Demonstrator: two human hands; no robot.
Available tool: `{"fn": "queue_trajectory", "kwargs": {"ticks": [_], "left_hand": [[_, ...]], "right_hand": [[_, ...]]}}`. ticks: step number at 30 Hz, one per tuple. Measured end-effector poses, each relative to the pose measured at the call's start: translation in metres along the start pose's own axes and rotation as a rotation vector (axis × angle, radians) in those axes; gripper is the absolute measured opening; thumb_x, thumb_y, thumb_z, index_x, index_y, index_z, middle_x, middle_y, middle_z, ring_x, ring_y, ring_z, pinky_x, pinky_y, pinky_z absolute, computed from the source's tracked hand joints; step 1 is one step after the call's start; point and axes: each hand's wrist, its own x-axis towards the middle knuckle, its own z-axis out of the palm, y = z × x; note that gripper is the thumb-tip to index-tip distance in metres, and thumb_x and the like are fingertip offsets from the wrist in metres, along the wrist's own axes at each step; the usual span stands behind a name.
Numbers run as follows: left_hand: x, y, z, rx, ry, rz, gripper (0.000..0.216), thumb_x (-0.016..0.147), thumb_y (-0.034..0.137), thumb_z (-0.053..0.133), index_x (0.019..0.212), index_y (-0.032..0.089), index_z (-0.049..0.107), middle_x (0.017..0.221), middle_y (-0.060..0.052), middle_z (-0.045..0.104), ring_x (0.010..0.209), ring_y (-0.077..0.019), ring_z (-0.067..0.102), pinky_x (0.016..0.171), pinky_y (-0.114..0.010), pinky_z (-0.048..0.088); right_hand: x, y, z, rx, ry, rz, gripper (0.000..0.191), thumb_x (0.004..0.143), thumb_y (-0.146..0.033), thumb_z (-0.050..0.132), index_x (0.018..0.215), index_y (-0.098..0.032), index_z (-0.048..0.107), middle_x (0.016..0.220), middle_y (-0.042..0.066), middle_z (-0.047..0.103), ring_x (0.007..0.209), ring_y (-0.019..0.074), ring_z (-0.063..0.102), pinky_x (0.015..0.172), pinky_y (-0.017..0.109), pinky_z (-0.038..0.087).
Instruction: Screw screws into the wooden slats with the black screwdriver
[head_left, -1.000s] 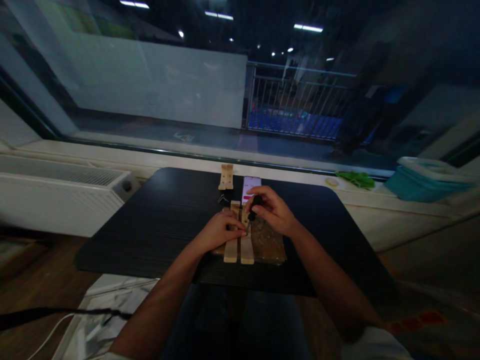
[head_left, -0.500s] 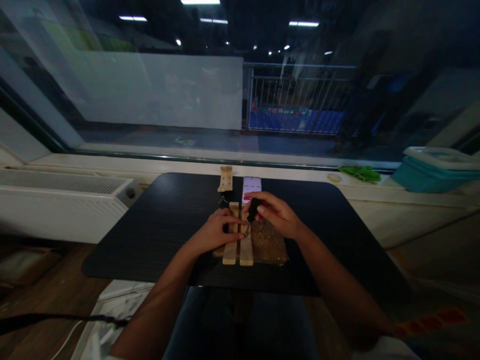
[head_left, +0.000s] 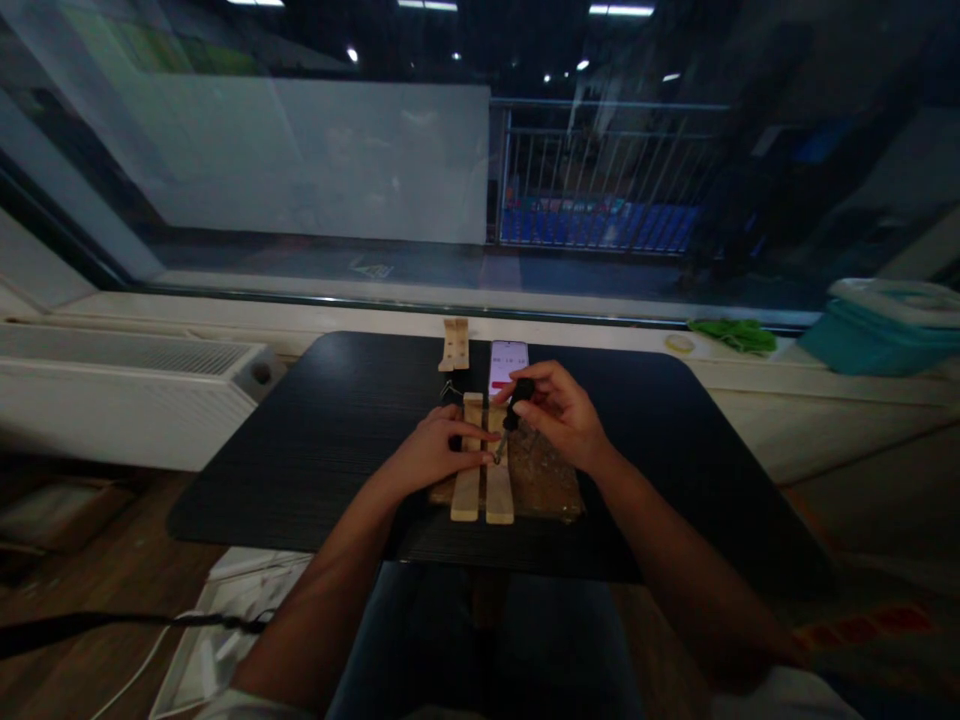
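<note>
My right hand grips the black handle of a screwdriver, which leans with its shaft pointing down and left. The screwdriver's tip meets a small metal piece, too small to name, on the right wooden strip. My left hand reaches across the left wooden strip, its index finger and thumb stretched out and apart close to the screwdriver's tip. Both pale strips lie side by side, a narrow gap between them, on a worn brown board. My left palm and other fingers are mostly hidden.
A lit phone lies beyond the strips on the black table. Left of it stands a pale wooden piece with holes, with small metal parts nearer. A teal container and green cloth rest on the windowsill.
The view has shifted slightly. The screwdriver's handle leans a little further right, and my right hand has turned with it. My left hand keeps its place by the strips.
</note>
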Motion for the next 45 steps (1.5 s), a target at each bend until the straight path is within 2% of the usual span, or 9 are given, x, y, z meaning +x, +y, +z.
{"fn": "queue_trajectory", "kwargs": {"ticks": [7, 12, 15, 18, 29, 33, 37, 41, 45], "left_hand": [[0.0, 0.0, 0.004, 0.053, 0.023, -0.059, 0.027, 0.076, 0.039, 0.077, 0.102, 0.033, 0.077, 0.092, -0.005, 0.053, 0.1, -0.026, 0.051, 0.095, -0.044, 0.041], [-0.001, -0.002, 0.005, 0.016, 0.046, -0.039, 0.028, 0.076, 0.039, 0.077, 0.103, 0.032, 0.077, 0.091, -0.005, 0.053, 0.099, -0.0257, 0.05, 0.094, -0.043, 0.041], [-0.002, -0.002, 0.005, -0.009, 0.049, -0.034, 0.028, 0.076, 0.037, 0.077, 0.103, 0.032, 0.077, 0.091, -0.005, 0.054, 0.1, -0.0258, 0.05, 0.096, -0.044, 0.04], [-0.002, -0.002, 0.005, -0.025, 0.056, -0.03, 0.028, 0.075, 0.035, 0.078, 0.103, 0.032, 0.077, 0.095, -0.006, 0.056, 0.102, -0.0261, 0.05, 0.098, -0.045, 0.039], [-0.003, -0.002, 0.006, -0.051, 0.08, -0.032, 0.028, 0.074, 0.031, 0.079, 0.102, 0.033, 0.077, 0.099, -0.005, 0.059, 0.103, -0.026, 0.051, 0.099, -0.047, 0.039], [-0.003, -0.002, 0.006, -0.052, 0.085, -0.024, 0.028, 0.074, 0.032, 0.079, 0.102, 0.033, 0.077, 0.098, -0.005, 0.059, 0.102, -0.0257, 0.051, 0.1, -0.048, 0.038], [-0.003, -0.001, 0.006, -0.04, 0.085, -0.034, 0.027, 0.075, 0.032, 0.079, 0.101, 0.032, 0.077, 0.094, -0.005, 0.058, 0.101, -0.0258, 0.051, 0.097, -0.048, 0.039], [-0.002, -0.002, 0.006, -0.018, 0.083, -0.03, 0.026, 0.075, 0.034, 0.078, 0.101, 0.033, 0.077, 0.091, -0.004, 0.056, 0.1, -0.0254, 0.051, 0.096, -0.047, 0.04], [-0.002, -0.005, 0.006, 0.007, 0.079, -0.021, 0.026, 0.076, 0.037, 0.077, 0.102, 0.036, 0.076, 0.093, -0.004, 0.057, 0.1, -0.0256, 0.052, 0.096, -0.047, 0.04]], "right_hand": [[-0.001, 0.001, 0.009, 0.026, 0.082, 0.015, 0.032, 0.083, -0.035, 0.069, 0.109, -0.026, 0.052, 0.08, -0.002, 0.065, 0.068, 0.0099, 0.062, 0.061, 0.023, 0.05], [-0.001, -0.005, -0.001, -0.004, -0.104, 0.034, 0.032, 0.091, -0.039, 0.056, 0.12, -0.025, 0.057, 0.092, 0.002, 0.068, 0.055, 0.0061, 0.05, 0.049, 0.022, 0.043], [0.0, -0.008, -0.009, -0.028, -0.151, 0.044, 0.033, 0.096, -0.037, 0.047, 0.126, -0.025, 0.057, 0.105, 0.004, 0.07, 0.057, 0.0053, 0.05, 0.052, 0.022, 0.044], [0.001, -0.011, -0.013, -0.057, -0.15, 0.05, 0.031, 0.096, -0.034, 0.048, 0.124, -0.026, 0.059, 0.109, 0.003, 0.07, 0.06, 0.0051, 0.05, 0.055, 0.022, 0.045], [0.003, -0.007, 0.001, 0.095, -0.037, 0.033, 0.022, 0.085, -0.028, 0.064, 0.105, -0.022, 0.055, 0.092, 0.0, 0.067, 0.074, 0.0088, 0.062, 0.063, 0.022, 0.049], [0.003, -0.007, 0.006, 0.129, -0.007, 0.051, 0.021, 0.086, -0.024, 0.062, 0.103, -0.024, 0.048, 0.088, -0.002, 0.066, 0.067, 0.0071, 0.061, 0.061, 0.022, 0.049], [0.002, -0.008, 0.007, 0.052, 0.003, 0.073, 0.027, 0.086, -0.033, 0.061, 0.107, -0.025, 0.046, 0.084, -0.002, 0.063, 0.064, 0.009, 0.059, 0.057, 0.024, 0.049], [0.002, -0.009, 0.002, -0.022, -0.07, 0.066, 0.029, 0.088, -0.038, 0.057, 0.113, -0.024, 0.051, 0.092, 0.0, 0.061, 0.059, 0.0063, 0.052, 0.051, 0.022, 0.045], [0.001, -0.009, -0.002, 0.043, -0.164, 0.092, 0.031, 0.093, -0.039, 0.052, 0.119, -0.023, 0.052, 0.095, 0.001, 0.062, 0.054, 0.0035, 0.049, 0.049, 0.02, 0.044]]}}
